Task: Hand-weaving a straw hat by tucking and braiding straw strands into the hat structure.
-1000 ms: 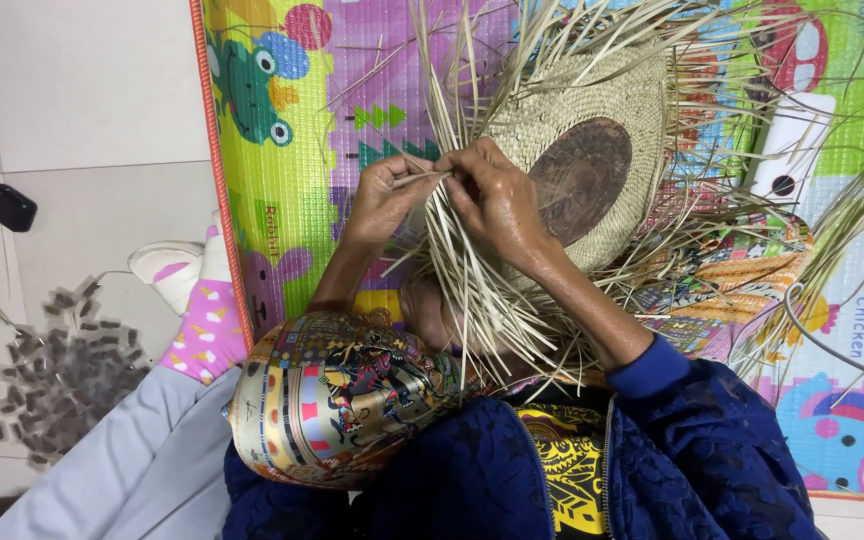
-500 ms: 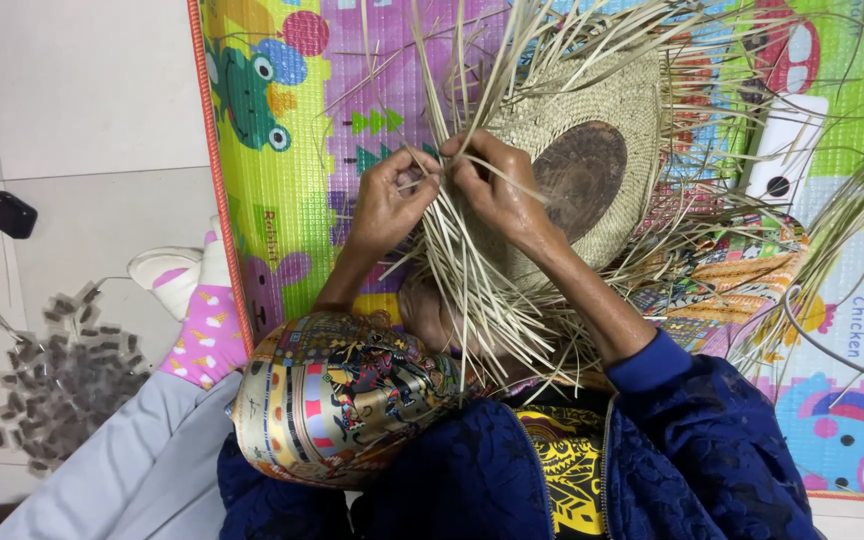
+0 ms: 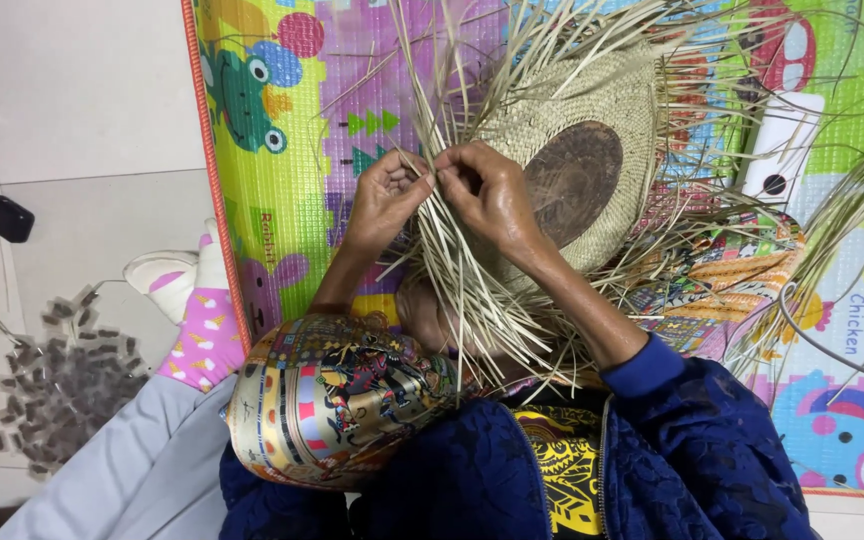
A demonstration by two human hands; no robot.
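Left hand (image 3: pixel 384 195) and right hand (image 3: pixel 487 190) (fingers curled) pinch straw strands (image 3: pixel 452 270).

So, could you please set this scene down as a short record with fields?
left hand: pinching pale straw strands at the edge of the weave
right hand: gripping strands close beside the left, fingertips nearly meeting
work piece: round woven straw piece with a dark brown centre, loose strands fanning outward
surface: colourful play mat with cartoon animals
nearby: white power strip on the mat, patterned scarf, pink patterned sock, dark scraps on the tiled floor
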